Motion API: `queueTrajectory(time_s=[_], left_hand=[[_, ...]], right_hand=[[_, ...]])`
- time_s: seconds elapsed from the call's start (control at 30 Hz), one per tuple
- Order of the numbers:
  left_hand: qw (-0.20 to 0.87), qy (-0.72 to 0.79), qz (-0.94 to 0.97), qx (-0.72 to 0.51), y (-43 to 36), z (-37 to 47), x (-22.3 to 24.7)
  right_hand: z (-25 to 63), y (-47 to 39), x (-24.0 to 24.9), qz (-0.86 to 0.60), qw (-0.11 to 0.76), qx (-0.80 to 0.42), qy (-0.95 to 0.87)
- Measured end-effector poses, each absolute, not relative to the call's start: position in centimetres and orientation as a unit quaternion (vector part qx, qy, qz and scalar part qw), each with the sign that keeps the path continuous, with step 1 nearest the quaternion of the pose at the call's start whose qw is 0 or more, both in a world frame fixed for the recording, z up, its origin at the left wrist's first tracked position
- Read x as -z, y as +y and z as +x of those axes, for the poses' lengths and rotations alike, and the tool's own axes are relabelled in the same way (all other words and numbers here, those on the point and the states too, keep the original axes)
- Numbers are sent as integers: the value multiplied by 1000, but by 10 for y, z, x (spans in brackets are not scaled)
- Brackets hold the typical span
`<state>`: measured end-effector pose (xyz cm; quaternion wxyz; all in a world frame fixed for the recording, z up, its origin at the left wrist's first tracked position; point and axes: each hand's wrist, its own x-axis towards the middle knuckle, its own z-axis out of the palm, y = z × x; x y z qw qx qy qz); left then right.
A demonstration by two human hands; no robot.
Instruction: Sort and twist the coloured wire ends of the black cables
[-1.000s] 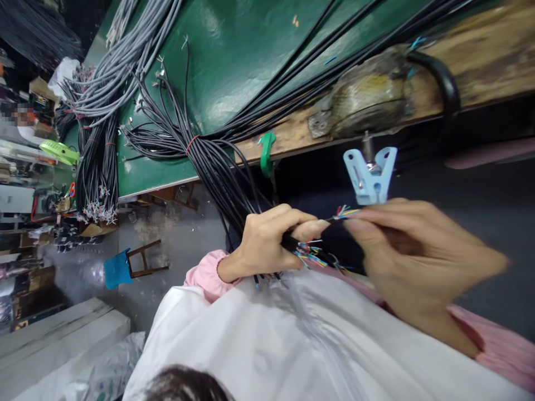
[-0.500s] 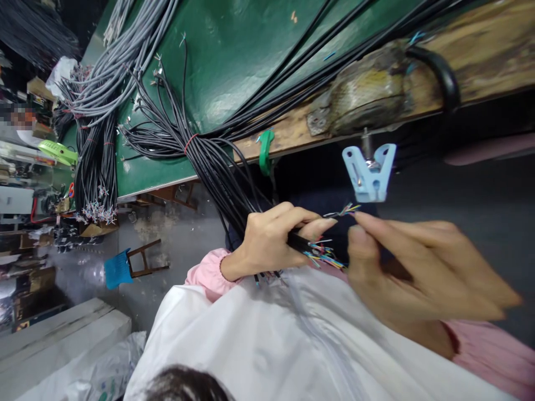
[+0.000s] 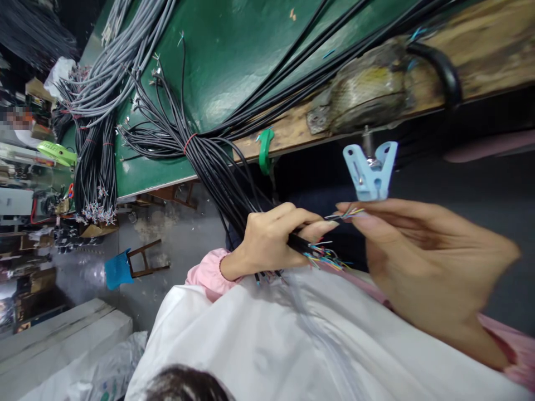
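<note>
The left hand [image 3: 271, 239] is closed around black cables [image 3: 217, 186] near their stripped ends, and the right hand [image 3: 438, 262] pinches one cable's coloured wires [image 3: 353, 212] between thumb and fingertip. Just beyond, I see a pale blue clip [image 3: 373, 188]; farther off, the cables, gathered by a red tie [image 3: 189, 143], cross the green bench's [image 3: 225, 72] edge.

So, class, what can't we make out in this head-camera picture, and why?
All in the head view:
How many black cables the left hand grips: hidden by the hand itself.
How many coloured wires the right hand pinches: too fine, and partly covered by that hand.
How far the grey cables run: cut off by the top edge.
Marks on the lime-green object: too small.
</note>
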<state>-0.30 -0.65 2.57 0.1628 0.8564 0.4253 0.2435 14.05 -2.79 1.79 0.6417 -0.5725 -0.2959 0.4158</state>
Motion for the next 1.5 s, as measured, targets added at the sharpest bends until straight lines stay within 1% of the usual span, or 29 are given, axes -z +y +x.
queueTrajectory(time_s=[0.07, 0.2, 0.27, 0.33, 0.37, 0.43, 0.53, 0.63, 0.7, 0.8, 0.87, 0.9, 0.97, 1.07, 1.1, 1.17, 1.23, 1.3, 1.4, 1.5], left_hand=[[158, 428, 852, -257, -6, -2, -27], [132, 420, 847, -298, -7, -1, -27], [136, 422, 849, -289, -8, -1, -27], [159, 437, 849, -250, -9, -1, -26], [172, 445, 848, -232, -9, -1, -26], [190, 455, 843, -217, -9, -1, -25], [195, 453, 836, -242, -8, -1, -23], [203, 451, 835, -240, -9, -2, -22], [211, 452, 839, -217, -8, -2, -24], [219, 457, 840, -193, -6, -3, -32], [239, 438, 847, -181, -3, -4, -38], [251, 418, 855, -175, -1, -5, -41], [270, 373, 874, -154, 1, -9, -44], [261, 339, 896, -119, 3, -17, -43], [255, 332, 902, -106, 3, -19, -42], [247, 317, 912, -80, 4, -21, -40], [250, 310, 916, -49, 4, -23, -38], [254, 310, 916, -34, 4, -24, -37], [263, 295, 917, -49, 3, -27, -34], [271, 295, 914, -60, 2, -30, -30]], right_hand=[[142, -28, -18, -583, 633, -415, -295], [141, -29, -20, -610, 625, -369, -319], [140, -28, -19, -611, 628, -360, -319], [139, -28, -16, -600, 643, -372, -299], [139, -27, -14, -587, 650, -393, -280], [139, -27, -12, -548, 644, -475, -243], [141, -26, -13, -495, 610, -585, -204], [147, -28, -15, -497, 589, -597, -222], [153, -29, -15, -522, 571, -563, -290], [159, -31, -14, -552, 559, -443, -432], [160, -30, -14, -541, 562, -380, -497], [160, -30, -14, -531, 564, -370, -513], [158, -28, -13, -511, 563, -388, -520], [153, -26, -13, -479, 569, -400, -535], [153, -26, -13, -472, 574, -378, -552], [152, -28, -15, -477, 574, -296, -596], [152, -30, -17, -498, 562, -204, -629], [155, -32, -17, -512, 548, -148, -645], [162, -32, -11, -538, 536, -120, -639], [168, -31, -7, -556, 540, -134, -618]])
